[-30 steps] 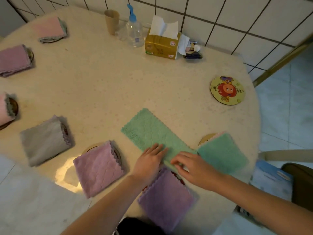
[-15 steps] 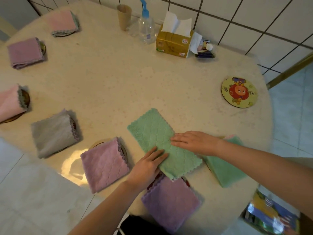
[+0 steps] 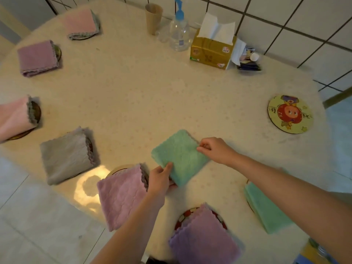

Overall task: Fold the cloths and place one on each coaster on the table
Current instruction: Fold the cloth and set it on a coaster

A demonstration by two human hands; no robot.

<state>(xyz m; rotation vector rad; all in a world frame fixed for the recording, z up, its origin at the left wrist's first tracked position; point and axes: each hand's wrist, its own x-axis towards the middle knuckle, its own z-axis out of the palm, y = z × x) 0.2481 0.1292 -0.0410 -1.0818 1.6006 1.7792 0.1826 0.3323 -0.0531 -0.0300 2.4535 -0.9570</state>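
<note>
Lying near the front of the round cream table [image 3: 142, 96] is a soft green cloth folded into a square [image 3: 181, 156]. The left hand [image 3: 160, 181] pinches its near corner with thumb on top. The right hand [image 3: 217, 150] pinches its right corner with curled fingers. A round cartoon coaster [image 3: 290, 114] sits bare, well apart to the right. Another folded green cloth [image 3: 266, 208] lies under the right arm.

Head view — steeply down, near table [image 3: 171, 96]
</note>
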